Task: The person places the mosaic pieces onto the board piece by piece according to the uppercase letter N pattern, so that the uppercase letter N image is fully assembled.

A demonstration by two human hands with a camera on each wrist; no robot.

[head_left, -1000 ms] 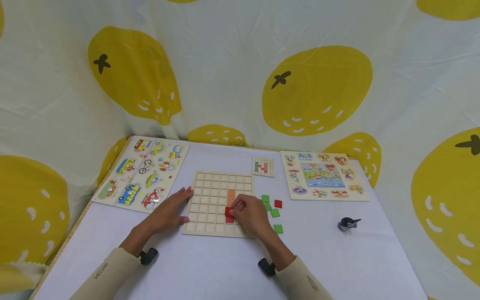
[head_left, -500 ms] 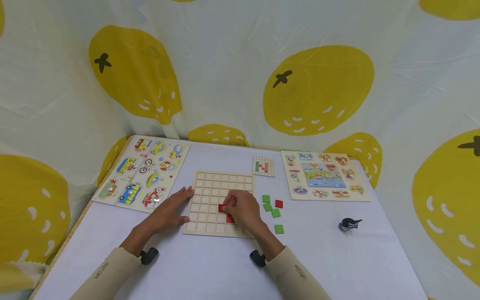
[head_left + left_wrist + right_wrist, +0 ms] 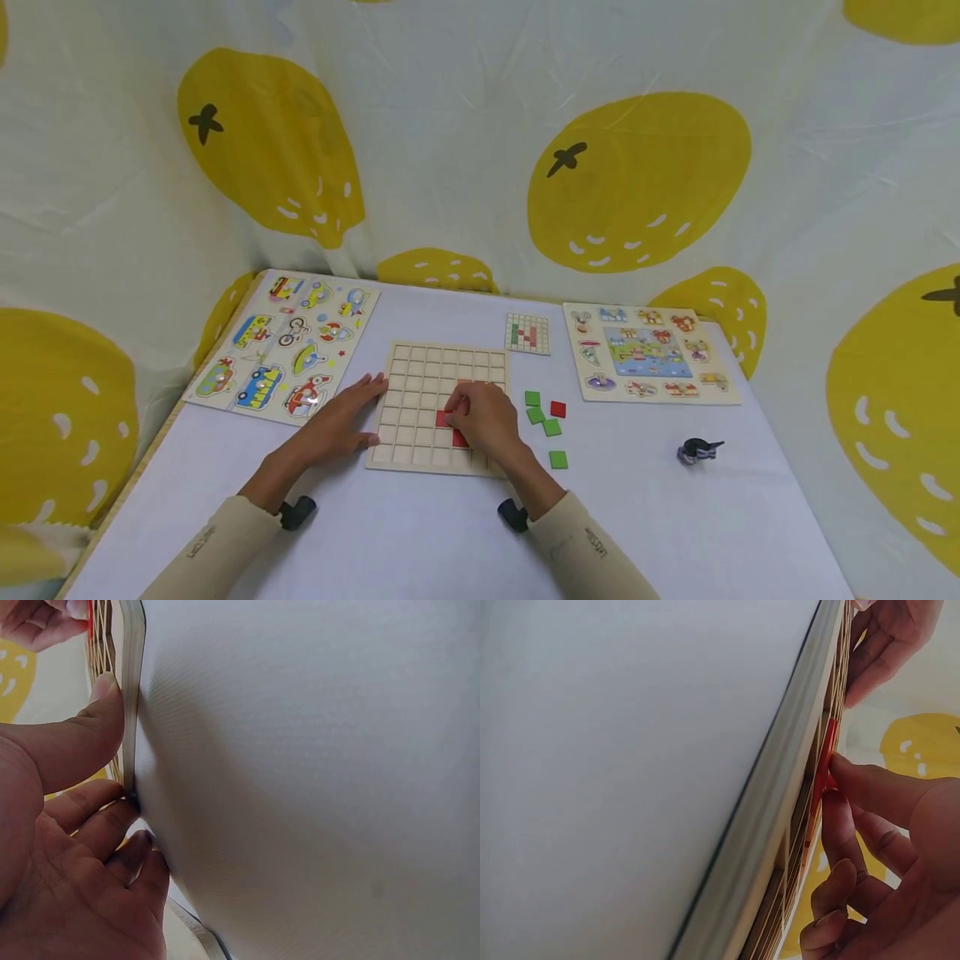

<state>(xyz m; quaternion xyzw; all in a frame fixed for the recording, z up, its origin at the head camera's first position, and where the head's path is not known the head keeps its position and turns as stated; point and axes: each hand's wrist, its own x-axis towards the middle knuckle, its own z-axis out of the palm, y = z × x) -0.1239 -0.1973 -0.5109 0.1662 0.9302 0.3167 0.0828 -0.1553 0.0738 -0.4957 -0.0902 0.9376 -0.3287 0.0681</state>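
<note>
A square wooden grid board [image 3: 409, 427] lies on the table between both hands. My left hand [image 3: 333, 427] rests at its left edge, with the thumb and relaxed fingers touching the rim in the left wrist view. With thumb and fingertips, my right hand [image 3: 486, 421] pinches a red square tile [image 3: 441, 418] low in a cell near the board's middle. Another red tile [image 3: 460, 438] sits in the grid just below and to the right. Part of an orange tile [image 3: 465, 382] shows above my right hand, which covers the neighbouring cells.
Several green tiles [image 3: 552, 427] and one loose red tile [image 3: 558, 409] lie right of the board. Behind stands a small pattern card [image 3: 527, 333]. A vehicle puzzle [image 3: 281, 346] is at left, another picture puzzle [image 3: 652, 353] at right, with a small dark figurine [image 3: 698, 451] nearby.
My right hand has shifted left with the red tile, from above the lower red tile to the cell up and left of it. My left hand has stayed at the board's edge.
</note>
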